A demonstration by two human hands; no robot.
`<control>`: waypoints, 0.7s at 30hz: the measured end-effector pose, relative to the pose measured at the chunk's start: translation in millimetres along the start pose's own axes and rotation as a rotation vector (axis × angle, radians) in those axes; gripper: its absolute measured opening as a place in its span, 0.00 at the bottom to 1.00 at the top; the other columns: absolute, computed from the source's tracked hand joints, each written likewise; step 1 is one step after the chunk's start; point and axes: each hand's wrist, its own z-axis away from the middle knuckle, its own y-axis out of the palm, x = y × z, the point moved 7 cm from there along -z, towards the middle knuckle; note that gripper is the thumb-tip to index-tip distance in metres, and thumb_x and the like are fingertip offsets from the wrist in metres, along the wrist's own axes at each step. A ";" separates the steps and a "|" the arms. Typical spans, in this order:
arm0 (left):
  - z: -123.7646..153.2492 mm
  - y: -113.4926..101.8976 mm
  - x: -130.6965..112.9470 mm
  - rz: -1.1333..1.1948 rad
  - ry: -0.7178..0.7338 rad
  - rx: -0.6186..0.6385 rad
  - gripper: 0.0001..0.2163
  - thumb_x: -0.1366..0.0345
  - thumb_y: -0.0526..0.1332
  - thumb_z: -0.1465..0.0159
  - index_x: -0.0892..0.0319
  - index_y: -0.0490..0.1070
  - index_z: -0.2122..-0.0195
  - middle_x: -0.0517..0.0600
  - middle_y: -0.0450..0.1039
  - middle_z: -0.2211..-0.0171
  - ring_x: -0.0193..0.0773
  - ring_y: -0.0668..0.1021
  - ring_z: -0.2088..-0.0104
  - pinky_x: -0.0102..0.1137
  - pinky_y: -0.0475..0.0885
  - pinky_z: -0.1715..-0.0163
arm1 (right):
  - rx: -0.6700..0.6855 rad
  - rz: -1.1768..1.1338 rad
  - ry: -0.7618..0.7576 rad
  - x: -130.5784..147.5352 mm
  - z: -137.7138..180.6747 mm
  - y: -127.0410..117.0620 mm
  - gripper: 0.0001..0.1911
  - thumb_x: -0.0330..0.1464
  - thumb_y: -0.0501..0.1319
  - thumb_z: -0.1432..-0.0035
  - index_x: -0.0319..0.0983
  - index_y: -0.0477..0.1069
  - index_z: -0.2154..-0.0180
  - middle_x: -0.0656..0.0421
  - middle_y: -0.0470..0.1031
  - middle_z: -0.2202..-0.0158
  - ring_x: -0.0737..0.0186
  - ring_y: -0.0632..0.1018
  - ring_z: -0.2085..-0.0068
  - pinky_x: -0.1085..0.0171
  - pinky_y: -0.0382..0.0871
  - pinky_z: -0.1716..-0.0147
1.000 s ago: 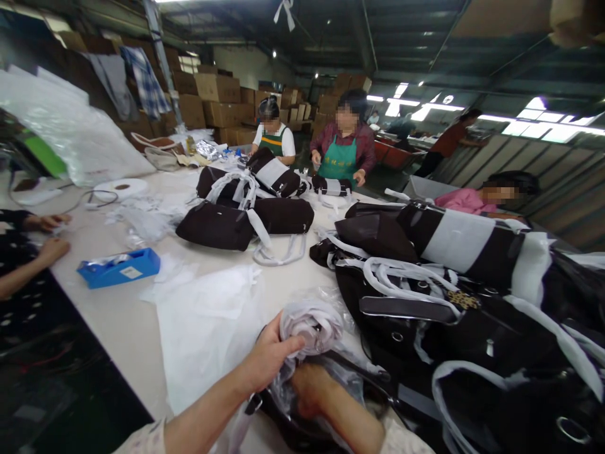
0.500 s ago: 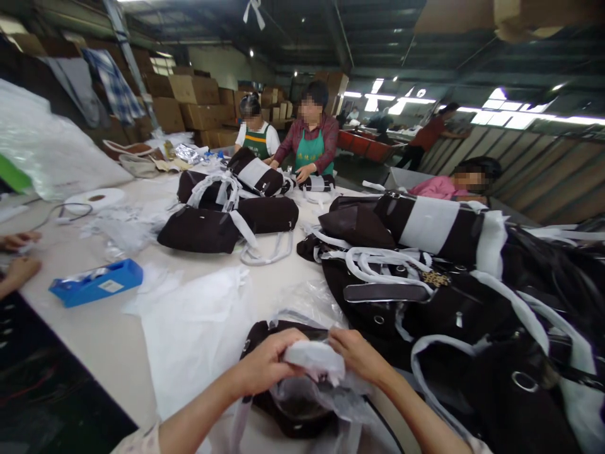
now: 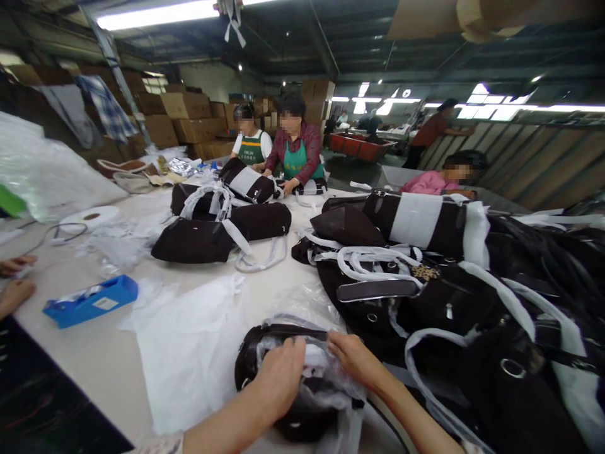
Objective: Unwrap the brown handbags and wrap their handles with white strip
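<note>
In the head view, the left hand [image 3: 282, 372] and right hand [image 3: 353, 358] work at the mouth of a dark bag [image 3: 302, 429]. The bag sits beneath and around the grip, its far rim just beyond the fingers and its near side below them. The right hand's thumb and fingers are closed on clear film [image 3: 338, 386], which hangs from the grip over the mouth. The left hand's fingers bend over the mouth's near-left part and touch the film; whether they close on it I cannot tell, as the back of the hand hides them. Between the hands, partly under the film, shows a white wad [image 3: 314, 355].

Just left of the grip lie white sheets [image 3: 189, 353], and farther left a blue dispenser [image 3: 92, 302]. Near the grip on its right is a pile [image 3: 463, 309] of dark bags with white-wrapped straps. Well ahead of the grip, more dark bags [image 3: 212, 236] rest on the pale table [image 3: 106, 372]; past them, two co-workers in green aprons stand at the far edge. At far left, well apart from the grip, another person's hands [image 3: 16, 290] reach over the table.
</note>
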 end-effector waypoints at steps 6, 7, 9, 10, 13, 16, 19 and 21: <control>-8.6 5.6 -5.0 -0.124 0.191 -0.066 0.06 0.72 0.54 0.32 0.60 0.67 0.55 0.58 0.74 0.57 0.48 0.80 0.58 0.38 0.74 0.60 | 0.031 0.018 -0.015 5.0 1.2 -5.3 0.13 0.32 0.47 0.38 0.40 0.61 0.75 0.62 0.67 0.76 0.63 0.71 0.72 0.65 0.60 0.71; -6.4 11.9 -10.7 -0.191 0.285 -0.060 0.07 0.73 0.54 0.33 0.59 0.68 0.56 0.57 0.73 0.56 0.48 0.80 0.59 0.38 0.74 0.62 | 0.034 0.023 -0.023 6.4 0.6 -6.7 0.13 0.32 0.47 0.38 0.40 0.62 0.74 0.62 0.68 0.76 0.63 0.71 0.72 0.65 0.61 0.70; -3.1 29.2 -17.0 -0.250 0.394 0.024 0.05 0.69 0.55 0.32 0.59 0.68 0.57 0.57 0.74 0.58 0.49 0.80 0.61 0.38 0.75 0.64 | 0.050 0.039 -0.047 11.0 0.2 -7.9 0.13 0.31 0.48 0.38 0.40 0.63 0.75 0.61 0.69 0.76 0.63 0.72 0.72 0.65 0.61 0.70; -3.8 36.7 -16.2 -0.246 0.384 0.073 0.06 0.65 0.57 0.32 0.60 0.68 0.56 0.57 0.75 0.59 0.49 0.80 0.61 0.38 0.75 0.64 | 0.058 0.051 -0.058 13.9 0.8 -8.1 0.13 0.31 0.49 0.38 0.40 0.64 0.75 0.61 0.70 0.76 0.62 0.73 0.71 0.65 0.62 0.70; -11.8 44.6 -9.0 -0.221 0.248 0.077 0.15 0.57 0.61 0.34 0.62 0.66 0.52 0.57 0.76 0.60 0.50 0.80 0.60 0.40 0.75 0.62 | 0.038 0.110 -0.041 21.9 6.9 -10.0 0.12 0.31 0.49 0.38 0.39 0.69 0.69 0.56 0.75 0.72 0.58 0.76 0.68 0.63 0.65 0.66; -14.2 40.9 -12.8 -0.245 0.234 -0.035 0.22 0.57 0.65 0.37 0.62 0.62 0.46 0.58 0.74 0.55 0.50 0.78 0.58 0.41 0.74 0.60 | 0.012 0.126 -0.061 35.0 18.8 -9.8 0.15 0.33 0.50 0.36 0.39 0.70 0.53 0.50 0.78 0.57 0.53 0.78 0.56 0.58 0.69 0.56; -3.3 38.7 -21.7 -0.260 0.304 -0.146 0.27 0.60 0.64 0.36 0.64 0.57 0.40 0.61 0.71 0.50 0.49 0.76 0.55 0.40 0.72 0.58 | 0.065 0.195 -0.080 49.1 29.9 1.7 0.33 0.36 0.64 0.46 0.41 0.60 0.39 0.45 0.68 0.39 0.47 0.72 0.43 0.52 0.67 0.46; 12.4 33.7 -27.9 -0.281 0.412 -0.322 0.18 0.64 0.59 0.33 0.63 0.61 0.43 0.60 0.70 0.48 0.49 0.73 0.50 0.41 0.68 0.51 | 0.083 0.309 -0.047 54.6 33.5 10.7 0.39 0.34 0.68 0.53 0.42 0.61 0.39 0.44 0.61 0.35 0.40 0.68 0.39 0.46 0.65 0.44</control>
